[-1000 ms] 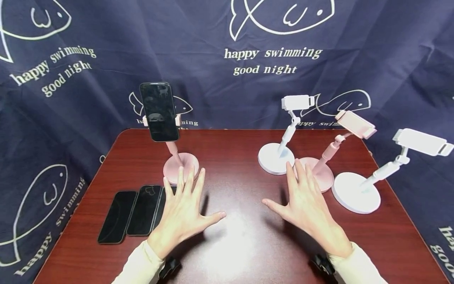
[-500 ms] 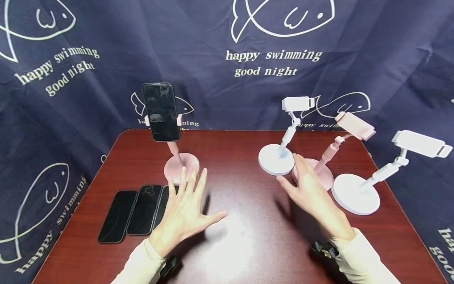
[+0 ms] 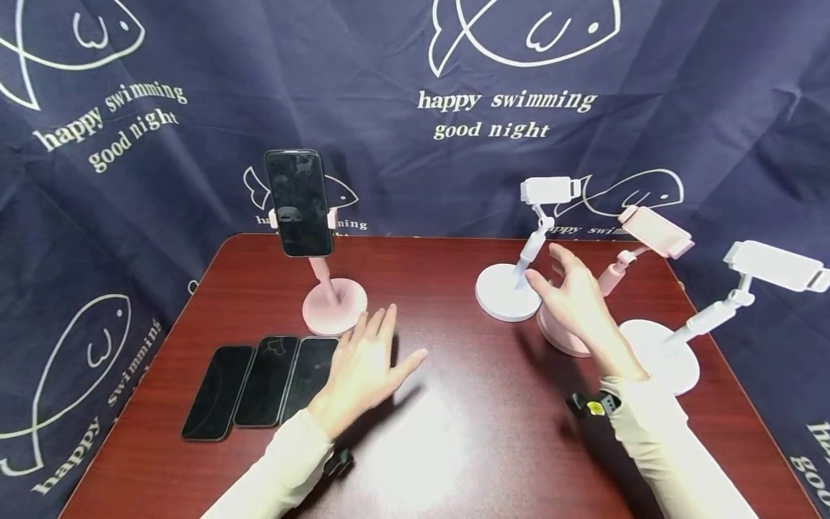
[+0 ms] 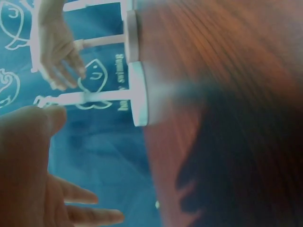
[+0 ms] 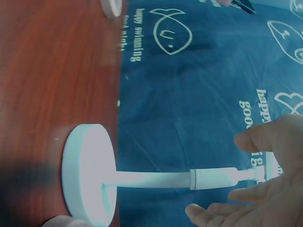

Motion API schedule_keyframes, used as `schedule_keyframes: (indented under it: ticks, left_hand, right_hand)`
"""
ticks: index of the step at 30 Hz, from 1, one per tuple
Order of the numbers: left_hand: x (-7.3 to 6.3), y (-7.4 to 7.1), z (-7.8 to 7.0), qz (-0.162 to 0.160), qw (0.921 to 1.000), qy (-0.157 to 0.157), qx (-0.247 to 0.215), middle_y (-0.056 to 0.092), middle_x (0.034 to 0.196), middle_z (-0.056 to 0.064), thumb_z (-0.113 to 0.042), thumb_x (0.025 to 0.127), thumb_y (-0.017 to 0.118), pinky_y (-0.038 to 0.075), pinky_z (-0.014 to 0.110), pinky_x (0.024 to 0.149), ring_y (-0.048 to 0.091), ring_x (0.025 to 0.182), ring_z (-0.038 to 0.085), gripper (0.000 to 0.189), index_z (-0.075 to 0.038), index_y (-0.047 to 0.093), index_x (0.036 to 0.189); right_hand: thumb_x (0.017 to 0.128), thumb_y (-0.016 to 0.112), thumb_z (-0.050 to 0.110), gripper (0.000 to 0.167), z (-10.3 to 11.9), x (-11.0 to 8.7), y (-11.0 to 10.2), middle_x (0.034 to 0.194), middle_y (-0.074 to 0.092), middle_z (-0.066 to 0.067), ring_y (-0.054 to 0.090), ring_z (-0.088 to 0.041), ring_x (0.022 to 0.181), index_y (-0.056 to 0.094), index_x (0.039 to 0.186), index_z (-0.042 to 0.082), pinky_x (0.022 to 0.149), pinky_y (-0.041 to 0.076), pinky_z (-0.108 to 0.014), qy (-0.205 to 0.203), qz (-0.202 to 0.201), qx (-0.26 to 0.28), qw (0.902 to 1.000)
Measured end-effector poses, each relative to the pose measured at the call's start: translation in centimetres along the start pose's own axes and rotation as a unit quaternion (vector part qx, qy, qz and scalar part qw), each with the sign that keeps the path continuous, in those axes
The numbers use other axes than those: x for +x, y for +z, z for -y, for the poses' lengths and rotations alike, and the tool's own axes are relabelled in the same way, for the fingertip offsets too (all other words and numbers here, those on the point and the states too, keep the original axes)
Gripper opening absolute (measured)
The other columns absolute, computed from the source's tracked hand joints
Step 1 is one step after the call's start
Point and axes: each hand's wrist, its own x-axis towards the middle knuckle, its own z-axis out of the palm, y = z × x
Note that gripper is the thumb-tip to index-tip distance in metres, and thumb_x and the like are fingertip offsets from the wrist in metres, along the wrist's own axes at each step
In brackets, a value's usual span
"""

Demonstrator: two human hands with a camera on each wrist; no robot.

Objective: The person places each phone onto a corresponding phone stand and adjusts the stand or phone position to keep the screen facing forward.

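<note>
One white stand rises just beside the right hand, seemingly apart.

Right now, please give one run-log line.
left hand: empty | right hand: empty, near rear white stand | one phone: clamped in left pink stand

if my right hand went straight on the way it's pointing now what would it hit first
Your right hand would probably meet the leftmost white stand's post first: the right wrist view shows it lined up between thumb and fingers. How far ahead is unclear.
</note>
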Motion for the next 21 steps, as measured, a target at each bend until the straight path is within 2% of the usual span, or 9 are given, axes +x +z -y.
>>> schedule_keyframes:
  ticks: [3,6,12,17,21]
  left_hand:
    - [2.0,1.4,-0.9,0.015,0.9998,0.003,-0.010,0.055,0.152,0.010,-0.080,0.093,0.043,0.043,0.061,0.109,0.047,0.144,0.038,0.093,-0.013,0.041,0.157]
    - [4.5,2.9,-2.0,0.032,0.9992,0.009,-0.023,0.056,0.149,0.010,-0.077,0.095,0.041,0.046,0.060,0.105,0.050,0.141,0.033,0.088,-0.013,0.044,0.155]
    - [9.2,5.3,-4.8,0.043,0.9982,0.036,0.021,0.059,0.143,0.007,-0.069,0.099,0.042,0.047,0.054,0.102,0.051,0.137,0.031,0.074,-0.013,0.052,0.146]
    - [11.8,6.7,-8.0,0.055,0.9950,0.060,0.059,0.062,0.135,0.002,-0.064,0.101,0.043,0.048,0.049,0.099,0.052,0.133,0.029,0.064,-0.015,0.058,0.139]
    - [13.0,7.7,-10.2,0.075,0.9917,0.052,0.091,0.060,0.138,0.005,-0.064,0.103,0.039,0.046,0.050,0.102,0.050,0.138,0.032,0.068,-0.011,0.058,0.141]
  right_hand:
    - [0.100,0.065,0.026,0.069,-0.1,0.9,-0.1,0.153,0.045,-0.032,0.049,-0.052,0.137,0.038,0.152,-0.009,0.110,0.042,-0.061,0.006,-0.004,0.026,0.9996]
    - [0.100,0.064,0.027,0.068,0.1,1.6,0.0,0.153,0.047,-0.030,0.050,-0.048,0.138,0.039,0.154,-0.006,0.112,0.041,-0.059,0.011,-0.012,0.029,0.9994]
    - [0.099,0.063,0.020,0.064,0.2,2.5,0.3,0.149,0.052,-0.029,0.053,-0.046,0.136,0.040,0.154,-0.004,0.112,0.042,-0.058,0.009,-0.026,0.061,0.9977]
    - [0.099,0.062,0.017,0.060,0.0,2.8,0.7,0.147,0.054,-0.029,0.055,-0.047,0.134,0.043,0.151,-0.006,0.111,0.043,-0.057,0.020,-0.040,0.067,0.9968]
    - [0.100,0.061,0.019,0.059,-0.2,3.1,0.8,0.149,0.051,-0.030,0.054,-0.049,0.134,0.044,0.150,-0.008,0.112,0.043,-0.057,0.030,-0.047,0.054,0.9970]
